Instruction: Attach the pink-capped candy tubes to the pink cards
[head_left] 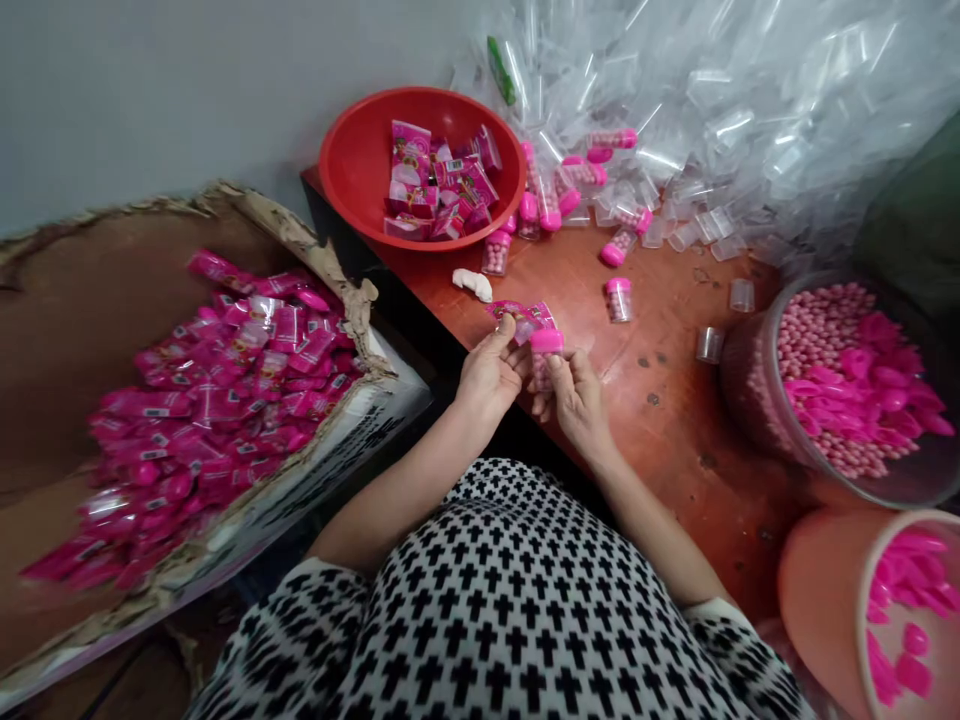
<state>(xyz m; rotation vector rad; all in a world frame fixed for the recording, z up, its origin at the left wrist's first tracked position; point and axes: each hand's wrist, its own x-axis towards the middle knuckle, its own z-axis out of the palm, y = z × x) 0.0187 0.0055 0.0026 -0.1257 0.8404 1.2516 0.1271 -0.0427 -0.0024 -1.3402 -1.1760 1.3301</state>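
Over the near edge of the table, my left hand [491, 372] pinches a pink printed wrapper [527, 318] between thumb and fingers. Beside it, my right hand [577, 400] grips a clear container with a pink cap [547, 343] and pink beads inside. The container touches the wrapper's lower edge, and the hands are close together. Just beyond them lies a white curved piece [472, 284]. A capped container of beads [619, 300] stands on the table to the right of the wrapper.
A red bowl [352, 165] holds printed wrappers. At left, a torn cardboard box [67, 290] holds many pink packets. Clear containers [712, 225] are heaped at the back of the table [660, 440]. At right are a bead tub [757, 400] and a cap bucket [825, 580].
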